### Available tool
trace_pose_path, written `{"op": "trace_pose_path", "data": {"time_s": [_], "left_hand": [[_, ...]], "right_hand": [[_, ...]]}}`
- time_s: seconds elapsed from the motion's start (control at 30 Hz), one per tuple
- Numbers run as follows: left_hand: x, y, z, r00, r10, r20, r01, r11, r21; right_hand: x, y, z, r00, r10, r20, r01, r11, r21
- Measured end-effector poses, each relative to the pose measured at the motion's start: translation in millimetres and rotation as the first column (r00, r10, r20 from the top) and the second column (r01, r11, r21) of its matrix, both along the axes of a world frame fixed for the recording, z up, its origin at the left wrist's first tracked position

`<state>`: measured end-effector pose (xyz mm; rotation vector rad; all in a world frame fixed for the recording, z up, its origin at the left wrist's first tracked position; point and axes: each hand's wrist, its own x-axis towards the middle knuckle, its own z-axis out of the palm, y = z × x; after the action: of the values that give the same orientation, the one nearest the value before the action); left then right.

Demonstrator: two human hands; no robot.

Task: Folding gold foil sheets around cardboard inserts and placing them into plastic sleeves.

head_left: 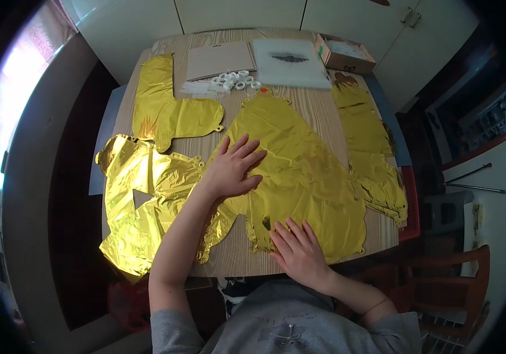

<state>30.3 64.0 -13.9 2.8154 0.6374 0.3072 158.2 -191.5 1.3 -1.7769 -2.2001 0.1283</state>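
A large flat gold foil balloon (306, 171) lies spread across the middle of the wooden table (318, 109). My left hand (232, 168) rests flat on its left part, fingers spread. Flat on the balloon's near edge, by the table's front, lies my right hand (297, 251) with fingers apart. Neither hand grips anything. Another crumpled gold foil balloon (138, 200) lies under my left forearm at the table's left side.
A third gold balloon (167, 109) lies at the far left, and more gold foil (371, 147) runs along the right edge. At the back sit a brown card (220, 59), a white sheet (291, 62), a small cardboard box (344, 56) and white tape rolls (238, 79). A wooden chair (459, 277) stands at the right.
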Motion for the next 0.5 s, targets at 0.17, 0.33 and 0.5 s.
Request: {"op": "trace_pose_path", "data": {"time_s": [0.17,0.33,0.5], "left_hand": [[-0.6,1.2,-3.5,1.0,0.0,0.011,0.0,1.0,-0.006],[-0.3,0.7,-4.5,1.0,0.004,0.026,-0.004,1.0,0.0],[0.1,-1.9,-1.0,0.999,0.003,0.041,-0.004,1.0,0.017]], "right_hand": [[-2.4,-1.6,-0.8,1.0,0.008,-0.012,-0.008,1.0,0.012],[-4.9,-2.3,-4.1,1.0,0.015,0.001,-0.015,0.999,0.041],[-4.9,-3.7,-5.9,1.0,0.012,0.009,-0.012,0.998,0.066]]}}
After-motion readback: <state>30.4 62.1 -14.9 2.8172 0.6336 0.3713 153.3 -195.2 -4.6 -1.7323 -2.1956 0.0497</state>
